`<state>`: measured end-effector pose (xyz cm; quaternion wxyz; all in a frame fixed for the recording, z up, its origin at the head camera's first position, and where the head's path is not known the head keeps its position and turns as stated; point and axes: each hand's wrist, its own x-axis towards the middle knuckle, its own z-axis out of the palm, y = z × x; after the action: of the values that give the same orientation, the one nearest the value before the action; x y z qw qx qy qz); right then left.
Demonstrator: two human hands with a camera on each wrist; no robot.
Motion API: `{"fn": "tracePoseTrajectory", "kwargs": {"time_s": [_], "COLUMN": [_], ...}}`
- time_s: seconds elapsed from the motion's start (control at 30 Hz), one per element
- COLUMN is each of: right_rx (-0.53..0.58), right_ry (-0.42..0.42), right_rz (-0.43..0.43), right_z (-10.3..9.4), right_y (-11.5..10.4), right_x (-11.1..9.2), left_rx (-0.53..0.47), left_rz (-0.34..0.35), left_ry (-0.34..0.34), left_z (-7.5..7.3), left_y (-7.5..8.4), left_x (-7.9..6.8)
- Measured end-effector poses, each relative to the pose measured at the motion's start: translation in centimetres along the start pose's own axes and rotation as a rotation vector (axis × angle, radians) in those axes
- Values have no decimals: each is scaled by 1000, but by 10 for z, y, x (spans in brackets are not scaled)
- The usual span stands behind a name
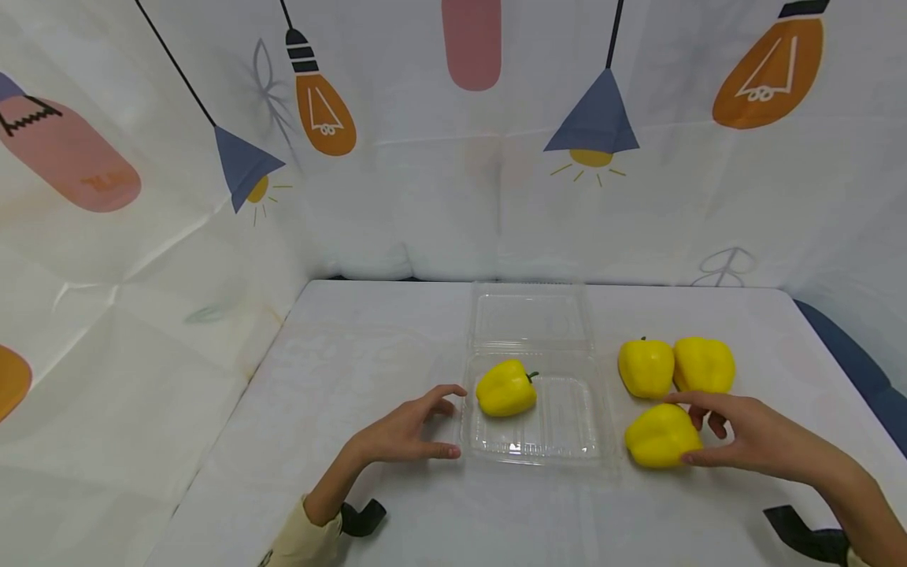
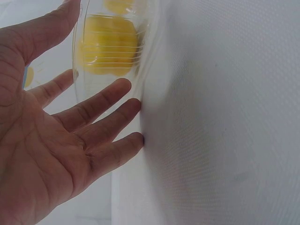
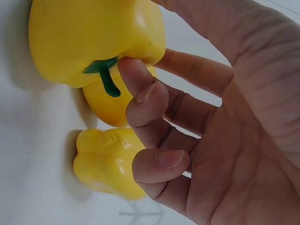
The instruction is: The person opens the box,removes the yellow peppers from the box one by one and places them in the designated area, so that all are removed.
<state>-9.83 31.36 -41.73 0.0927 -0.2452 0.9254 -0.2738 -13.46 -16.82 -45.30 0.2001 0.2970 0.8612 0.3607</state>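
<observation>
In the head view my right hand (image 1: 754, 433) holds a yellow bell pepper (image 1: 659, 437) at the table's right, thumb on the near side and index finger on the far side. Its green stem (image 3: 108, 79) points toward the curled fingers in the right wrist view. My left hand (image 1: 405, 431) is beside the clear plastic clamshell container (image 1: 570, 425), thumb and fingers spread at its left edge. Inside the container's left part lies another yellow bell pepper (image 1: 505, 388), stem to the right. Through the clear wall this pepper (image 2: 110, 44) shows in the left wrist view.
Two more yellow bell peppers, one on the left (image 1: 646, 368) and one on the right (image 1: 705, 364), stand behind the held one. The container's lid (image 1: 530, 316) lies folded back toward the far edge of the white table (image 1: 368, 331). A printed curtain (image 1: 425, 197) hangs behind.
</observation>
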Motion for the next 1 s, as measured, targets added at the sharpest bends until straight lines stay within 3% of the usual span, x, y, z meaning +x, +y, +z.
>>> {"fn": "tracePoseTrajectory", "kwargs": {"time_s": [0.17,0.43,0.83,1.0], "right_rx": [4,-68,-71,-65], "right_ry": [-17,33,48,60], "right_rz": [20,76,164,143], "right_z": [-1,3,1,1], "right_y": [0,-5,-11,-10], "right_x": [-1,1,6,5], "left_rx": [-5,3,4,2], "left_rz": [-7,-2,11,6], "left_ry": [-4,-3,-8,-9], "left_z": [0,0,-1,0], "left_y": [0,0,0,0], "left_x": [-1,-1,0,1]}}
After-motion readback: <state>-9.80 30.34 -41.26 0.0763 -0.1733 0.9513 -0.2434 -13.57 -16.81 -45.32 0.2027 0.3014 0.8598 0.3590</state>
